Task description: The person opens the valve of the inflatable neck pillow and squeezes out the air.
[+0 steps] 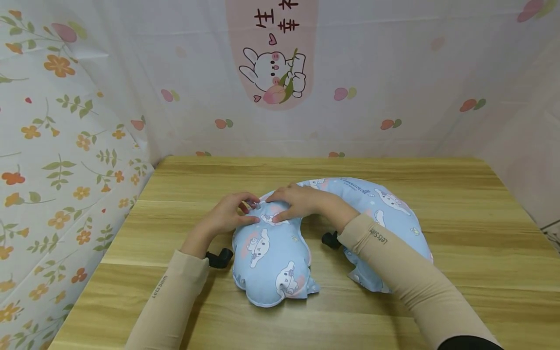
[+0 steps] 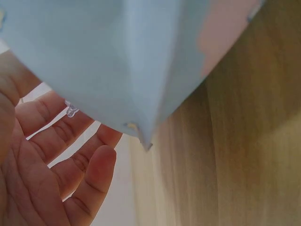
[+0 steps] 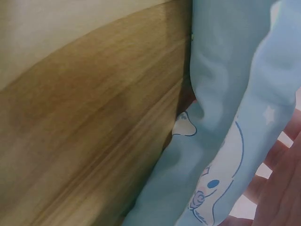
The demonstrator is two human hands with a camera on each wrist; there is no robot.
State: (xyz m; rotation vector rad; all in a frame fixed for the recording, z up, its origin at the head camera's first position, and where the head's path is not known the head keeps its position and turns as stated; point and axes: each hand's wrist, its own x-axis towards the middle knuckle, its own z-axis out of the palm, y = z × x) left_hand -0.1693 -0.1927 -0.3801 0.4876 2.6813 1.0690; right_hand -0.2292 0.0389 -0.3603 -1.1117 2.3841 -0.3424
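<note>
A light blue inflatable neck pillow [image 1: 273, 262], printed with white long-eared cartoon characters, lies curved on the table. It looks puffed up, its left end nearer the person and its right end partly behind the right forearm. At the left arm's upper edge, my left hand [image 1: 225, 214] grips the pillow beside a small clear valve [image 2: 71, 109], thumb on top and fingers around the far side. Just right of it, my right hand [image 1: 302, 200] holds the same edge with thumb and fingers spread across it. In the right wrist view, fingers [image 3: 275, 155] reach behind the pillow.
The wooden table [image 1: 472, 233] stretches out on both sides of the pillow. A printed cloth [image 1: 372, 63] hangs behind it, and a flowered cloth [image 1: 70, 170] hangs at the left. Black wrist mounts [image 1: 220, 258] stick out beneath the wrists near the pillow.
</note>
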